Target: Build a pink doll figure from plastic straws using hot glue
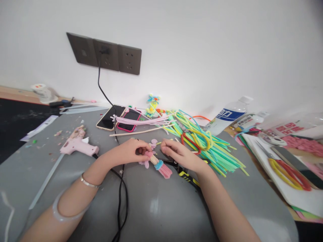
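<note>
My left hand (136, 152) pinches the top of a small pipe-cleaner figure (164, 169), which slants down to the right over the grey table. The figure is pink at the top, cream in the middle, with a blue band and a pink fringed lower end. Pale pink looped pieces (144, 163) lie by the left fingertips. Just right of the figure, my right hand (179, 154) has its fingers curled and pressed together; anything between them is hidden. Beneath the right wrist lies a black and yellow tool handle (188, 178), apparently pliers, its head partly covered.
A pink glue gun (79, 144) lies left, and black cables (119, 198) run down the middle. Phones (111, 117) lie under pink pipe cleaners (146, 120). Right are green pipe cleaners (222, 159), scissors (205, 141) and a leaning bottle (229, 114). A small yellow-blue figure (152, 106) stands behind.
</note>
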The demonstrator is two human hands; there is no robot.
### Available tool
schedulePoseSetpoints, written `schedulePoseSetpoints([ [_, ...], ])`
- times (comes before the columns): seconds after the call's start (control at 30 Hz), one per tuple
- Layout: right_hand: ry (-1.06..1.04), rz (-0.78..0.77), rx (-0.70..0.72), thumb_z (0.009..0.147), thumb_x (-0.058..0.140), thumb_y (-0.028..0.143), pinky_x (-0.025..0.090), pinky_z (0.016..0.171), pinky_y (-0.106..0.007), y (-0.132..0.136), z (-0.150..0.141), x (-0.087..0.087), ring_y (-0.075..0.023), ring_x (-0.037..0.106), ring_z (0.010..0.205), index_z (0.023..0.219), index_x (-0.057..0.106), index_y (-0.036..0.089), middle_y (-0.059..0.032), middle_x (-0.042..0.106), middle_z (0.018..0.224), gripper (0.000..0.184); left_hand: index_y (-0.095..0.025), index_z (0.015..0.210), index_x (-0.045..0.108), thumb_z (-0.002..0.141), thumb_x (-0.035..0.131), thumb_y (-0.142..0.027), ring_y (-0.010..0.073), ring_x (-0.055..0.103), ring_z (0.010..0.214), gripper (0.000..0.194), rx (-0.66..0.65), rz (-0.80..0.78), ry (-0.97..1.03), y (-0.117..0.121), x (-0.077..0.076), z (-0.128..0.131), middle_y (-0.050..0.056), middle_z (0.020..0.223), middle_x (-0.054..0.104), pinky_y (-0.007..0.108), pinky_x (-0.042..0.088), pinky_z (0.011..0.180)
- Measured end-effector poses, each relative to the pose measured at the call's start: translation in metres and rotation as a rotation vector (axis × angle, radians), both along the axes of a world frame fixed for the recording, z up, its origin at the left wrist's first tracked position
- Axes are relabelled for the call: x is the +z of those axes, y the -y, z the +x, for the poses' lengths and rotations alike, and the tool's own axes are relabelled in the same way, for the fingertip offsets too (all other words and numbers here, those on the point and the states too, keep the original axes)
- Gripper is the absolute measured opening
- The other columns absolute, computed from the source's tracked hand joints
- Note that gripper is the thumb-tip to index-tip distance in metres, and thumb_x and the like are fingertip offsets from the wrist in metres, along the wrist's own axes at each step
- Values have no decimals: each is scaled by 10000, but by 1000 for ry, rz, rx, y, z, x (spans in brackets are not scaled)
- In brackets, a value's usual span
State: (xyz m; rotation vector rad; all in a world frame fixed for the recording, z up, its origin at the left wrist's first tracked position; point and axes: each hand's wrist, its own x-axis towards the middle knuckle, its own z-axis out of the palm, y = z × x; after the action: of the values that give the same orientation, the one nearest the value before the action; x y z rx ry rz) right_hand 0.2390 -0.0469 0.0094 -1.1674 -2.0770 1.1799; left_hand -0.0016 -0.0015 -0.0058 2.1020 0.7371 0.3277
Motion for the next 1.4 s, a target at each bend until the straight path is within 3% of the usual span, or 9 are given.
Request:
schedulePoseSetpoints([
  [0.4, -77, -93, -95, 979, 480, 473, 299, 502, -242, 0, 0, -6, -110, 359, 546, 906, 547, 192, 47, 433, 657, 298, -153, 1002, 715, 823, 620, -272, 164, 614, 763, 235, 5, -16, -9, 2, 2, 1, 40, 838, 712, 222, 438, 682],
  [0.57, -31, 42, -161, 948, 525, 483, 390, 575, -260, -4, 0, -3, -146, 478, 637, 827, 592, 181, -4, 545, 711, 332, -153, 994, 711, 823, 612, -261, 159, 612, 753, 225, -1, -22, -1, 1, 2, 1, 35, 824, 705, 219, 437, 683],
  [0.73, 29, 181, -94, 935, 583, 420, 382, 614, -270, -7, 2, -5, -151, 501, 658, 807, 671, 170, -24, 582, 740, 294, -150, 991, 715, 823, 614, -267, 155, 600, 735, 229, 0, -23, 4, 2, 0, 1, 34, 812, 694, 216, 428, 667],
  [1.07, 118, 159, -40, 1019, 385, 326, 294, 565, -259, -4, 1, -5, -114, 358, 567, 725, 453, 196, 45, 418, 634, 329, -153, 996, 719, 833, 603, -248, 143, 575, 696, 221, 1, -17, 14, 1, -1, 1, 17, 767, 668, 213, 403, 636],
  [1.4, 153, 181, -80, 1025, 367, 296, 343, 618, -254, -4, 0, -9, -132, 417, 631, 865, 462, 216, 32, 473, 729, 202, -153, 971, 721, 833, 599, -230, 135, 565, 690, 199, 7, -3, 15, 2, -1, 0, 7, 752, 657, 211, 391, 632],
])
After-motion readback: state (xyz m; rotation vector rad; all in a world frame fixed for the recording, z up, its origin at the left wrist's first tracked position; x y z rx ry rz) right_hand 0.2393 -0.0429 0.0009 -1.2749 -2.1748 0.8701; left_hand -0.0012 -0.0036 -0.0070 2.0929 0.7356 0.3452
